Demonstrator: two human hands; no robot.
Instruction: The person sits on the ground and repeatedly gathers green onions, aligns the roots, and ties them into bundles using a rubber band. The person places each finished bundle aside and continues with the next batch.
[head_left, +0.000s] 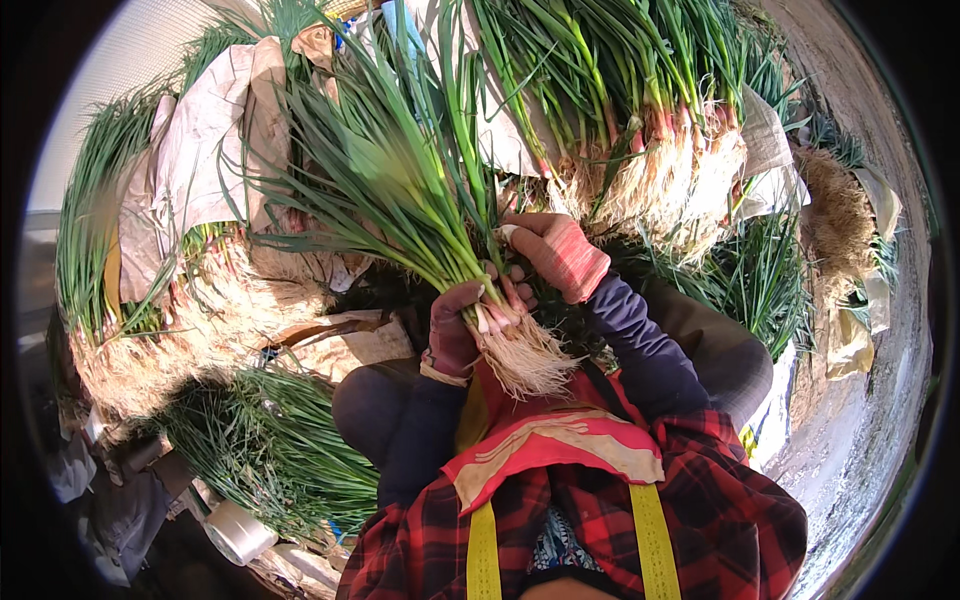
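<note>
My left hand (456, 324), in a worn reddish glove, is wrapped around a bunch of green garlic plants (442, 244) just above their pinkish bases. The leaves fan up and to the left. Pale roots (525, 356) hang towards my lap over the red apron (555, 442). At the right side of the bunch, my right hand (559, 251), in a similar glove, has thumb and finger pinched on a garlic stalk (474, 169). Its lower fingers are curled, and the lower end of that stalk is partly hidden.
A large heap of garlic plants (660, 97) lies ahead, roots towards me. More rooted bunches (187, 337) and pale cloth (206, 135) are at the left. Loose greens (277, 450) lie by my left knee, near a white roll (238, 531). Another pile (750, 277) lies right.
</note>
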